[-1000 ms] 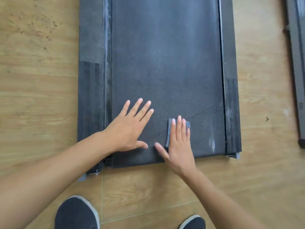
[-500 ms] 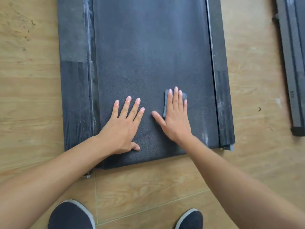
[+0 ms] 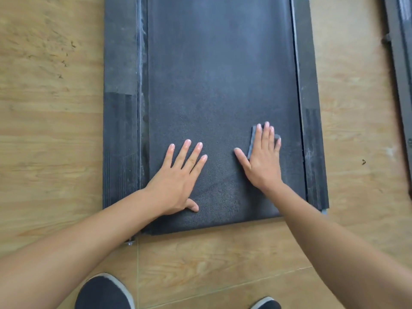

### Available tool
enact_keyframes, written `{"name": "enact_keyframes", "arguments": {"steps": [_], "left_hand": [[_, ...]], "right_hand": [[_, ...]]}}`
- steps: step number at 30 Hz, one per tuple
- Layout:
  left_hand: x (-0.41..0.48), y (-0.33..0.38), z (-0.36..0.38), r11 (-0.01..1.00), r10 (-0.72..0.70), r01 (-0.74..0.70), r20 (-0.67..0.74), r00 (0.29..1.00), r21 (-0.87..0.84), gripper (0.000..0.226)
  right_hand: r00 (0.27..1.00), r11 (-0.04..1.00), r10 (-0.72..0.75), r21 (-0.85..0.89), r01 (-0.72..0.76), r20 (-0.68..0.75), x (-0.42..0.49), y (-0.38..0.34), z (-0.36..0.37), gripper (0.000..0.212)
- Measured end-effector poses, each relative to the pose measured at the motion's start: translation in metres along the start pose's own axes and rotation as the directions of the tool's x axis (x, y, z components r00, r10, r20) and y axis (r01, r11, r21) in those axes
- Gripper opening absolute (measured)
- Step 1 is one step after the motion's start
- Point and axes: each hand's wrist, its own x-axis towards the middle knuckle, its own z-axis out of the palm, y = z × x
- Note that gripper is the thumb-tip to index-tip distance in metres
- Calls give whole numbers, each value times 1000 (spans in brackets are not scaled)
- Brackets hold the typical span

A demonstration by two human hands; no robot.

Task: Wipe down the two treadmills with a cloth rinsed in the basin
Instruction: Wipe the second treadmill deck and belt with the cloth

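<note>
a: where's the cloth?
b: under the right hand (image 3: 264, 161), lying on the treadmill belt (image 3: 223, 74), right of centre and toward the near end. it's a small grey cloth (image 3: 251, 139); only its edges show past the fingers.
a: gripped?
b: no. the fingers are straight and close together, pressing it flat. nothing curls round it. the left hand (image 3: 178, 179) is released too: flat on the belt, fingers spread, holding nothing. it reads as a brace.
a: how far along?
b: going by the surface, partway through this machine. there's a faint curved smear on the belt between the hands, likely a wiped patch. the far stretch looks greyer and dustier. pale streaks run along the inner edge of the left rail (image 3: 120, 130), and there are white flecks on the right rail (image 3: 312, 141). i'd call both rails not yet done.
a: the other machine?
b: the second treadmill (image 3: 399, 63) is only a dark sliver at the right edge, well apart across the wood floor (image 3: 44, 108). i can't tell its condition. the basin isn't in view.
a: what's left, then?
b: my guess: the rest of the belt, both rails, a rinse, then the second one.
</note>
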Motion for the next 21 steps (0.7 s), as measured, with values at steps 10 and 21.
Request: {"name": "enact_keyframes", "arguments": {"steps": [10, 21], "left_hand": [[2, 4, -4, 999, -15, 13, 59, 998, 39, 135], [3, 6, -13, 999, -22, 18, 89, 996, 50, 133]], "right_hand": [[1000, 985, -1, 174, 1, 1, -37, -12, 8, 97], [1000, 993, -17, 117, 17, 3, -80, 25, 21, 95]]}}
